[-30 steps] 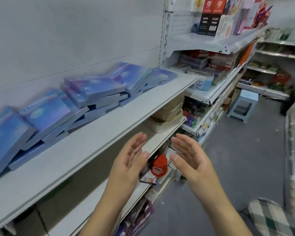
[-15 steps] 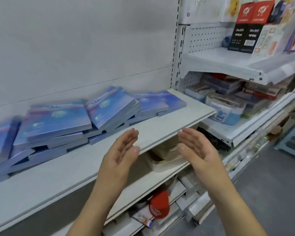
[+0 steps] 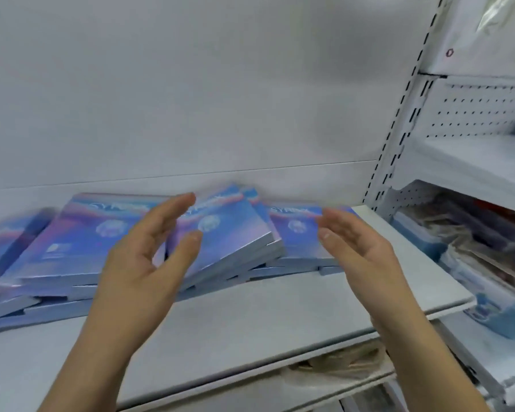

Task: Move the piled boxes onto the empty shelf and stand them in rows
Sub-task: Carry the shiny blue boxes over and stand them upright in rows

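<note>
Several flat blue-and-purple boxes [image 3: 229, 236] lie in a loose, overlapping pile along the back of a white shelf [image 3: 250, 316]. My left hand [image 3: 149, 251] hovers in front of the pile's middle, fingers spread and relaxed, holding nothing. My right hand [image 3: 357, 248] is raised with its palm facing left, just before the rightmost box [image 3: 295, 233], also holding nothing. The two palms face each other, a box's width apart. The image is blurred by motion.
A white back panel [image 3: 191, 99] rises behind the pile. An upright post with slots [image 3: 399, 114] ends the shelf on the right. Beyond it are shelves with packaged goods [image 3: 473, 242]. A lower shelf with beige containers [image 3: 333, 370] sits beneath.
Both hands have risen and moved forward from below the shelf edge to just in front of the boxes. The view has turned left and closer to the shelf.
</note>
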{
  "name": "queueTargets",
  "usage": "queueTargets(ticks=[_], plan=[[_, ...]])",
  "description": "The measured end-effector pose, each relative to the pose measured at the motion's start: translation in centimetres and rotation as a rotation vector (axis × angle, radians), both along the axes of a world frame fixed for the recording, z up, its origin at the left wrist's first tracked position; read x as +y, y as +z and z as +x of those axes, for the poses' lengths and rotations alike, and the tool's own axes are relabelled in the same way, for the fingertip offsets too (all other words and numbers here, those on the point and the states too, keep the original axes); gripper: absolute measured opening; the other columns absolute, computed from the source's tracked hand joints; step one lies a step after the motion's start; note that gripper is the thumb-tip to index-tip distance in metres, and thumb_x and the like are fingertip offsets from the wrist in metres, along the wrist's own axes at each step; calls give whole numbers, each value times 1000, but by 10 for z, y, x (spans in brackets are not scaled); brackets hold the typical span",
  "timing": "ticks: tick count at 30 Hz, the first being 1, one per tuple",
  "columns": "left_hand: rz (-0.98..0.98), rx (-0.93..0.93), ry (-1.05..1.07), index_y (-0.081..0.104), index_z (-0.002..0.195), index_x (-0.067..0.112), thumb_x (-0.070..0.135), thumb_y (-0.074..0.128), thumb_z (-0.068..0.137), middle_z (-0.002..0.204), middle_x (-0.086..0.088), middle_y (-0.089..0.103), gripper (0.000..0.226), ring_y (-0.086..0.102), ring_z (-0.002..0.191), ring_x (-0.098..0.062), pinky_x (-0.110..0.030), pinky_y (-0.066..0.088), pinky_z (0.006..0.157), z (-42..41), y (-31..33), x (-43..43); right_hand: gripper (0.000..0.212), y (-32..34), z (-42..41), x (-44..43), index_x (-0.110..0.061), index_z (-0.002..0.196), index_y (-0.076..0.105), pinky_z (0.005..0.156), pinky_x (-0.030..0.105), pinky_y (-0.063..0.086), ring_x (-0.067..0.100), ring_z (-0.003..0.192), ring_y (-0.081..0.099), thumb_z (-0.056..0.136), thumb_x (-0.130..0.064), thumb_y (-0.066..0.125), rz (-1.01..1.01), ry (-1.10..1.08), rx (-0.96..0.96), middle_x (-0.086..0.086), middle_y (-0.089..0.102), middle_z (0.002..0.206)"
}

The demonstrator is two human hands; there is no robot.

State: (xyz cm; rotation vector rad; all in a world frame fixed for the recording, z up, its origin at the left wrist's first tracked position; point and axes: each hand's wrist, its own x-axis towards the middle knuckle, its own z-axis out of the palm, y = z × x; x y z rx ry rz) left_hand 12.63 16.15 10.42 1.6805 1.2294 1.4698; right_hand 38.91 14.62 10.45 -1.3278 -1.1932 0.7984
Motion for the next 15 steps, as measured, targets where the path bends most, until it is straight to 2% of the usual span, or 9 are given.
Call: queueTargets(ticks=[2,5,7,8,9,10,11,13,15], plan=[[-29,40,134,63,121,58,62,56,72,126,34,64,49,54,124,13,-26,42,104,-19,4,6,22,5,-4,22,-32,115,68,79,5,46,-11,102,64,93,-27,67,3,37,-27,-17,71,116],[-12,112,383,64,117,57,55,56,78,121,34,65,40,57,123,4,-42,47,107,-47,7,9,28,9,-16,51,-30,117,69,84,14,45,-8,103,64,90,-39,68,-14,90,-112,-17,71,117],[-12,151,560,65,118,51,47,58,82,112,34,66,37,60,117,-5,-48,57,90,-60,12,7,45,15,-27,69,-29,125,66,87,16,47,-3,108,62,87,-52,67,-63,148,-234,-19,67,121],[-28,169,624,65,120,48,44,60,84,112,29,66,36,60,114,-9,-40,61,76,-65,17,6,56,18,-34,76,-29,130,62,92,20,47,-1,112,59,84,-59,66,-89,193,-300,-19,63,124],[-62,209,676,65,124,43,41,64,88,116,23,65,37,59,112,-11,-26,58,63,-69,21,7,67,21,-40,82,-29,136,58,97,25,44,2,117,56,82,-66,64,-116,240,-371,-17,60,127],[-113,261,708,64,129,36,38,66,91,122,13,63,38,57,111,-14,-15,53,57,-75,24,11,76,24,-46,87,-28,141,53,100,29,42,5,123,52,80,-72,62,-136,275,-459,-14,57,131],[-179,324,722,63,133,27,37,65,94,127,4,63,41,57,111,-18,-13,52,63,-81,24,18,83,26,-51,91,-28,144,49,103,33,41,11,129,49,78,-77,59,-140,289,-567,-9,54,136],[-322,501,706,64,130,18,56,64,90,128,-9,66,56,60,114,-29,-36,54,87,-88,25,31,94,26,-58,96,-28,149,41,110,40,39,20,137,43,75,-84,54,-142,281,-784,-3,49,143],[-456,714,704,68,120,21,83,56,73,116,-13,70,79,61,110,-35,-46,53,89,-91,24,38,100,23,-59,97,-24,149,39,111,44,38,22,139,41,72,-86,52,-160,281,-896,-2,43,147]])
